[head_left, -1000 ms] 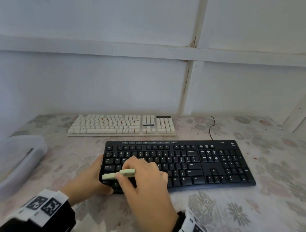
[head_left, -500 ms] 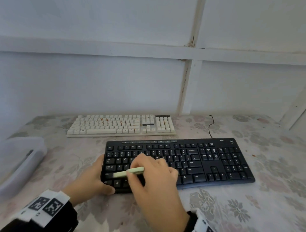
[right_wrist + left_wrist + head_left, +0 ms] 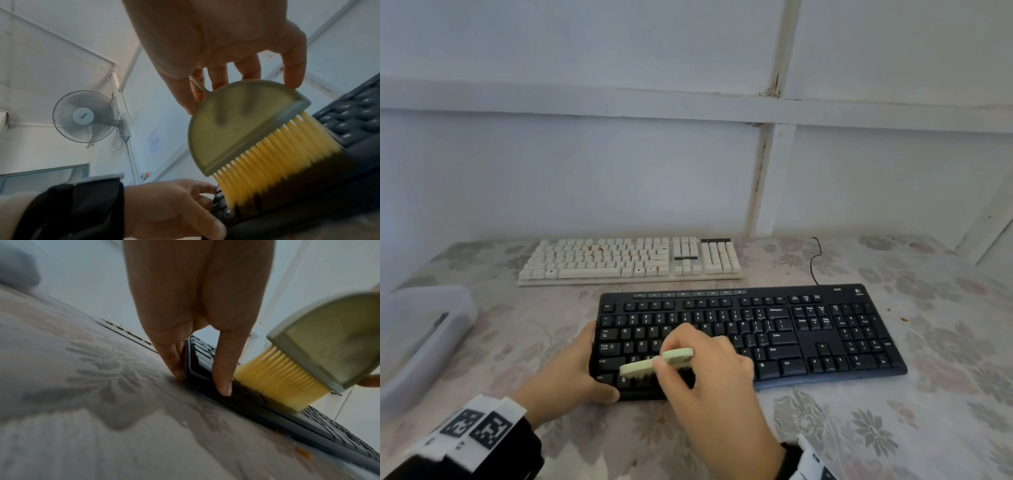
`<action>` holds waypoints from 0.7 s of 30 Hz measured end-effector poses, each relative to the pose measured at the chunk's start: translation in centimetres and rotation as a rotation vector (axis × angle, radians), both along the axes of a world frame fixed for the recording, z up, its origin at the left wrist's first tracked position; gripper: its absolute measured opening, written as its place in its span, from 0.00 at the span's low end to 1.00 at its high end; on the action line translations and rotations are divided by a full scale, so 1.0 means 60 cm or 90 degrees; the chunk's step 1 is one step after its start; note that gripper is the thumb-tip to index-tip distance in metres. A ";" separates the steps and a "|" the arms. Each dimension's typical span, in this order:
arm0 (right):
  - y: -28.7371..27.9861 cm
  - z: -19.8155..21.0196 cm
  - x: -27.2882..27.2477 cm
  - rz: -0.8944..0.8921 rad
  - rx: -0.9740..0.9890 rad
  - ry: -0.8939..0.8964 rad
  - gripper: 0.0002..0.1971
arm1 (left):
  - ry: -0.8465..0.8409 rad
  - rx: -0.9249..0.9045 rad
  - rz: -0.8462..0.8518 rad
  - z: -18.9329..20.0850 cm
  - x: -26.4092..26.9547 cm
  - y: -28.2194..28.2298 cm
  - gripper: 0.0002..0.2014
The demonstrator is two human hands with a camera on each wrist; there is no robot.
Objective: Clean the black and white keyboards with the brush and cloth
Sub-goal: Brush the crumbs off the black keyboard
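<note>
Pale green half-round plastic brush w/ yellow bristles (image 3: pixel 656 362) sits over the lower-left keys of the flat black keyboard (image 3: pixel 784 335), bristles pointing down onto the keys, long axis running left-right, left end slightly nearer. Right hand (image 3: pixel 709 373) pinches its top edge btwn thumb & fingertips. Left hand (image 3: pixel 566 373) grips the keyboard's left end, thumb on front edge. Cream-white keyboard (image 3: pixel 630 260) lies behind, parallel, apart. Floral-print tablecloth (image 3: pixel 893 428); translucent plastic tub (image 3: pixel 417 339) at left; white panelled wall (image 3: pixel 585 171); wall fan (image 3: pixel 84 116).

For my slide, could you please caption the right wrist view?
Right hand sweeps the yellow-bristled brush over the black keyboard while the left hand steadies it.
</note>
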State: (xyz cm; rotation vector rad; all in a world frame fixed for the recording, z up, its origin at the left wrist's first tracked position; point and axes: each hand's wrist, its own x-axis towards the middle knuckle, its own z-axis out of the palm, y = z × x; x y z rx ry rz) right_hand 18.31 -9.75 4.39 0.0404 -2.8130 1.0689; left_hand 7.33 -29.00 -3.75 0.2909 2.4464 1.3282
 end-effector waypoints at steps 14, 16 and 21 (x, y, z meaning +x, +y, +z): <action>0.065 -0.008 0.009 -0.125 0.025 0.054 0.05 | -0.015 0.017 -0.011 -0.001 0.001 -0.004 0.49; 0.075 -0.006 0.010 -0.132 0.019 0.071 0.05 | -0.015 0.022 -0.012 -0.002 0.001 -0.005 0.50; 0.071 -0.004 0.018 -0.056 -0.084 0.056 0.07 | -0.017 0.030 -0.014 -0.001 0.000 -0.003 0.51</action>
